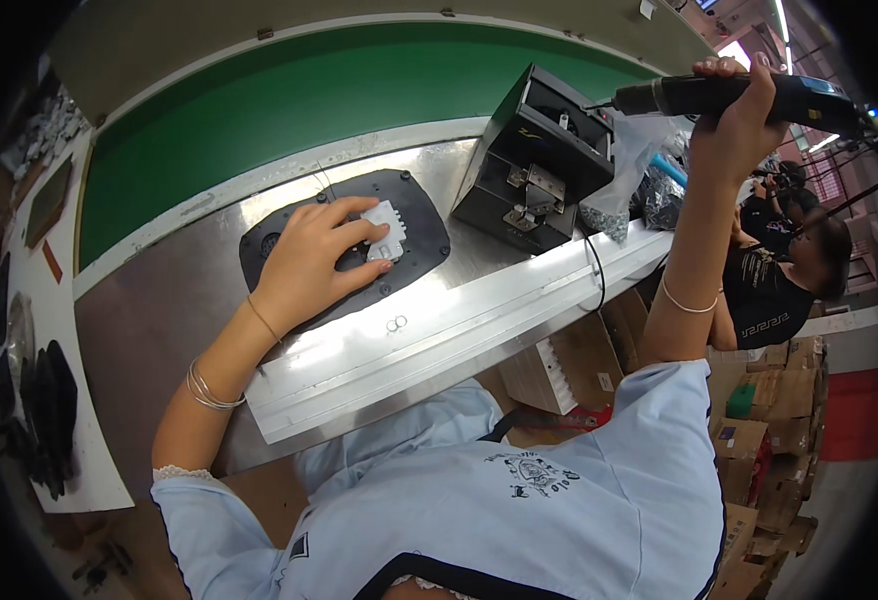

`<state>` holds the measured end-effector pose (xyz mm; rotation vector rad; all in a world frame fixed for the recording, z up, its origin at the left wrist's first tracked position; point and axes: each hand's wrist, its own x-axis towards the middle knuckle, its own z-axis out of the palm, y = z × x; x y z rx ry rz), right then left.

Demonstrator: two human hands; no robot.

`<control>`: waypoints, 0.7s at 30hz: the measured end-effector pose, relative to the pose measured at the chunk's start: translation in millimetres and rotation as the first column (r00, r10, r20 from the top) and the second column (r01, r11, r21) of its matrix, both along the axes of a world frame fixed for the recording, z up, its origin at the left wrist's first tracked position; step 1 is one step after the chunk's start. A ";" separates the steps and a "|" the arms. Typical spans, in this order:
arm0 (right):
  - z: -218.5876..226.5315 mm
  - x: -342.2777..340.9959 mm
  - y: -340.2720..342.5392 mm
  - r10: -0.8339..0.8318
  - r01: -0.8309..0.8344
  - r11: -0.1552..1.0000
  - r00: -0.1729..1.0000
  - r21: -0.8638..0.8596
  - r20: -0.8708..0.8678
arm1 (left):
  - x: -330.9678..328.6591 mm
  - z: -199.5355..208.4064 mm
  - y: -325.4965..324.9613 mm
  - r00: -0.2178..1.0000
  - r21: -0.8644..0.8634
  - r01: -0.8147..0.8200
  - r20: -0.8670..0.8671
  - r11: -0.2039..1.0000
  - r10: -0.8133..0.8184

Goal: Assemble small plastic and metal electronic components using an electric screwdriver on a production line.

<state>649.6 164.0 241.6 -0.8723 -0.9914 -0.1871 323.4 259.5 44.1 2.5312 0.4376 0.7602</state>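
My left hand [321,250] grips a small white plastic part [389,235] with notched edges, thumb on its near side and fingers on its far side. The part rests on a flat black plate [419,205] with rounded corners, which lies on the metal worktop. Raised at the right, my right hand [744,115] is wrapped round a black electric screwdriver [679,97]. Its bit points left, at the upper opening of a black box-shaped machine [504,140], perhaps a screw feeder. Whether the bit touches anything inside cannot be made out.
A white metal rail [439,335] runs along the bench's near edge, with two small rings [396,323] on it. Clear bags of small hardware [614,205] sit beside the machine. A black cable [597,270] hangs over the rail. Another person [779,270] and cardboard boxes [779,400] are at the right.
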 end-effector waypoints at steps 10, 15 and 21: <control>-5.3 -5.8 7.7 0.277 -0.267 0.957 0.958 0.111 -0.079 | 4.5 21.5 0.6 0.996 0.109 -0.083 0.055 0.991 0.077; 3.6 9.8 -14.7 0.414 -0.415 0.910 0.907 -0.003 -0.073 | 97.5 91.6 6.4 0.939 0.064 0.054 0.336 0.996 -0.072; 12.2 9.0 -18.5 0.519 -0.522 0.851 0.853 -0.053 -0.056 | 190.8 99.1 11.9 0.953 -0.008 0.152 0.265 0.988 -0.145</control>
